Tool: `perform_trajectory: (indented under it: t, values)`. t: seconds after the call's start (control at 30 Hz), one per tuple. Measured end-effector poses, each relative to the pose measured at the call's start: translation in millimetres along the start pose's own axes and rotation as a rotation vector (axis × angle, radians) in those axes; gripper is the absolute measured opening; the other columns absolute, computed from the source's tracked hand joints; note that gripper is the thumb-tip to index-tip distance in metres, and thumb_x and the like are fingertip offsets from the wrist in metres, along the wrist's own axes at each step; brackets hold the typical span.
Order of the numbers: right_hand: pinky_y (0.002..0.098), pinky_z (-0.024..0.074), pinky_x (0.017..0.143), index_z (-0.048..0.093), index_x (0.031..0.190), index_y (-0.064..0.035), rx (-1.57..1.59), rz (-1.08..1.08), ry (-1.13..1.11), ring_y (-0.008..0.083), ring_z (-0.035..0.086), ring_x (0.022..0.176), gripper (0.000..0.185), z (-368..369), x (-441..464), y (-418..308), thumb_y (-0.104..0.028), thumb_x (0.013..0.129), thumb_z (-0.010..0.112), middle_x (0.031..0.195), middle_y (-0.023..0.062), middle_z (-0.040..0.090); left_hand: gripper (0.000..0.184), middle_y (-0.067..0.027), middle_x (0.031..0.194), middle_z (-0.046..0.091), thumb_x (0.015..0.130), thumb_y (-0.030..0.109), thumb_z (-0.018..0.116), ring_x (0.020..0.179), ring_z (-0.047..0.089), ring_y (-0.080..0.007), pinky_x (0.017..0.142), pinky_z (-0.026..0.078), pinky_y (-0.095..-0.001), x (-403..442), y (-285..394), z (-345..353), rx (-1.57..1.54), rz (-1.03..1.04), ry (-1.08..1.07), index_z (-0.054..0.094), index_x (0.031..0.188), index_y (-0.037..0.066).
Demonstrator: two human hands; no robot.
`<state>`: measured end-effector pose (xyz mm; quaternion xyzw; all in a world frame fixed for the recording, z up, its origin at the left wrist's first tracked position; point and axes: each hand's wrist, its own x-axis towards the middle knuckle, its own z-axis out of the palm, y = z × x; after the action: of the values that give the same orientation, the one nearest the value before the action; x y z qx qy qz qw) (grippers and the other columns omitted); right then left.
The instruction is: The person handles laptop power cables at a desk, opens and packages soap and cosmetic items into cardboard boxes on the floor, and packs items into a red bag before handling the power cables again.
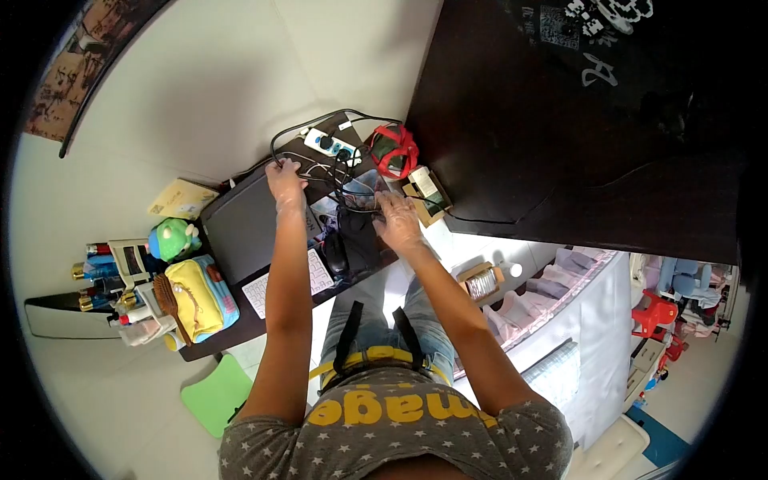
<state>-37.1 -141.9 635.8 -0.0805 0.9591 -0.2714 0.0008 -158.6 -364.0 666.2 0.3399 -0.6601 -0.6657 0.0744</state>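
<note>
My left hand (286, 182), in a clear glove, is closed on a black cable beside the upper corner of a dark laptop (252, 220). Also gloved, my right hand (398, 220) has its fingers closed on the cables (346, 186) at the desk's right side. Beyond both hands, a white power strip (332, 147) has black plugs in it. A red-and-dark round object (394, 150) is just past my right hand. Below the cables, a black mouse (334, 253) is near a white keyboard (288, 282).
An open small box (428, 196) stands right of my right hand, beside a large dark panel (576, 136). At the left are a green plush toy (174, 238), a yellow-and-blue pouch (200, 298) and a brush (166, 300). A green stool (218, 395) is below the desk.
</note>
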Motion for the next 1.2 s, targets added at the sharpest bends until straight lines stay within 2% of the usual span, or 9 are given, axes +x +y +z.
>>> perform_trajectory:
  t: [0.2,0.3,0.47,0.57,0.7,0.9,0.97,1.07,1.2]
  values:
    - [0.0398,0.0477,0.080,0.054,0.112,-0.0087,0.193,0.002,0.078,0.0324,0.057,0.093,0.033,5.4,-6.3,17.9,-0.011,0.080,0.060,0.101,0.0140,0.058,0.027,-0.0030,0.076,0.060,0.096,0.032,0.045,0.065,0.061,-0.0178,0.056,0.046,-0.0245,61.5,-32.5,-26.4,-0.323,-0.521,-0.160,0.050,0.084,0.009]
    - [0.0416,0.0478,0.073,0.056,0.087,-0.0058,0.182,0.028,0.178,0.0346,0.058,0.084,0.016,-9.3,-16.8,7.3,-0.004,0.074,0.064,0.090,0.0129,0.058,0.029,-0.0028,0.076,0.059,0.097,0.030,0.042,0.071,0.062,-0.0179,0.061,0.047,-0.0218,93.7,-29.9,-30.9,-0.400,-0.487,-0.264,0.049,0.078,0.010]
    - [0.0415,0.0491,0.068,0.057,0.093,-0.0054,0.276,0.084,0.140,0.0330,0.060,0.077,0.017,-2.6,-35.6,13.2,-0.009,0.078,0.063,0.091,0.0133,0.058,0.025,-0.0130,0.079,0.058,0.097,0.020,0.041,0.072,0.061,-0.0227,0.077,0.056,-0.0310,116.9,21.5,-24.5,-0.533,-0.249,-0.018,0.050,0.085,-0.001]
    - [0.0383,0.0496,0.071,0.058,0.099,-0.0035,0.411,0.006,0.185,0.0337,0.061,0.082,0.018,-4.0,-46.4,-2.5,-0.014,0.085,0.061,0.095,0.0144,0.060,0.018,-0.0159,0.081,0.058,0.094,0.012,0.040,0.067,0.060,-0.0223,0.078,0.058,-0.0339,119.3,39.9,-29.6,-0.484,-0.040,-0.009,0.050,0.090,-0.003]
    - [0.0379,0.0495,0.073,0.057,0.100,-0.0057,0.402,-0.006,0.140,0.0323,0.060,0.088,0.017,23.6,-51.2,-17.8,-0.015,0.085,0.060,0.095,0.0132,0.060,0.016,-0.0153,0.082,0.058,0.092,0.009,0.043,0.067,0.060,-0.0219,0.066,0.058,-0.0313,149.2,-7.2,-42.4,-0.372,-0.146,-0.039,0.051,0.095,-0.004]
    - [0.0364,0.0509,0.072,0.057,0.101,-0.0105,0.251,0.005,0.132,0.0277,0.061,0.083,0.017,52.5,-37.7,-26.5,-0.018,0.086,0.058,0.093,0.0079,0.062,0.022,-0.0140,0.084,0.062,0.089,0.013,0.048,0.067,0.061,-0.0225,0.057,0.053,-0.0308,123.2,-84.3,-70.8,0.193,-0.154,-0.028,0.057,0.103,0.000]
    - [0.0358,0.0510,0.071,0.057,0.100,-0.0113,0.183,0.012,0.113,0.0258,0.062,0.082,0.017,58.8,-33.7,-24.2,-0.018,0.085,0.059,0.093,0.0068,0.063,0.017,-0.0109,0.090,0.062,0.086,0.011,0.051,0.074,0.062,-0.0253,0.067,0.053,-0.0364,102.2,-94.9,-76.8,1.074,0.428,-0.139,0.060,0.100,0.008]
    - [0.0351,0.0508,0.070,0.058,0.099,-0.0121,0.047,0.014,0.077,0.0232,0.062,0.081,0.018,69.7,-29.3,-14.4,-0.020,0.083,0.060,0.092,0.0063,0.063,0.016,-0.0073,0.093,0.060,0.080,0.010,0.055,0.085,0.061,-0.0266,0.074,0.050,-0.0399,66.2,-86.9,-66.8,1.500,0.870,-0.146,0.060,0.095,0.012]
    - [0.0362,0.0501,0.074,0.059,0.100,-0.0110,0.090,-0.018,0.089,0.0249,0.062,0.083,0.020,78.6,-30.6,-6.9,-0.020,0.083,0.059,0.091,0.0085,0.063,0.021,-0.0031,0.099,0.056,0.079,0.013,0.053,0.097,0.056,-0.0218,0.078,0.046,-0.0384,23.2,-82.0,-48.3,1.682,0.980,-0.257,0.057,0.100,0.014]
